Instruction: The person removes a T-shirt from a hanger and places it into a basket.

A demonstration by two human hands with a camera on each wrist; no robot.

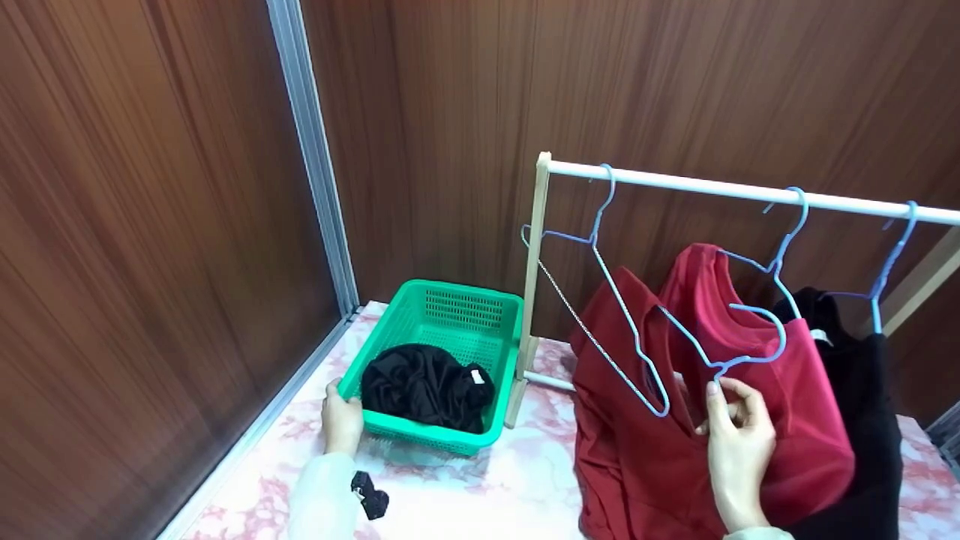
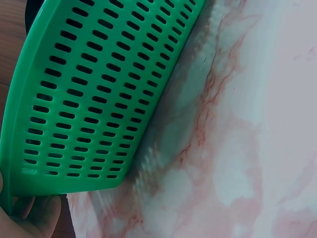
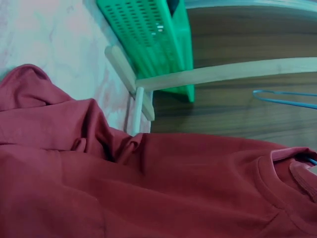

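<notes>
My left hand [image 1: 342, 421] grips the near left corner of a green plastic basket [image 1: 450, 433], its fingers [image 2: 47, 215] curled under the rim in the left wrist view. Inside the basket lies a bunched black garment [image 1: 420, 386] with a small white label. With thumb and fingers, my right hand [image 1: 739, 450] pinches a blue hanger [image 1: 750, 358] just below its hook. A dark red garment [image 1: 637, 420] hangs from that hanger, also filling much of the right wrist view. The hook is off the rail, in front of a brighter red garment [image 1: 795, 397].
A rack with a white rail [image 1: 697, 184] and a pale wooden post [image 1: 534, 285] stands right of the basket. Bare on the rail hangs a blue hanger [image 1: 630, 322]; farther right is a black garment [image 1: 862, 420]. Brown panels [image 1: 450, 112] rise behind the marbled tabletop [image 1: 525, 487].
</notes>
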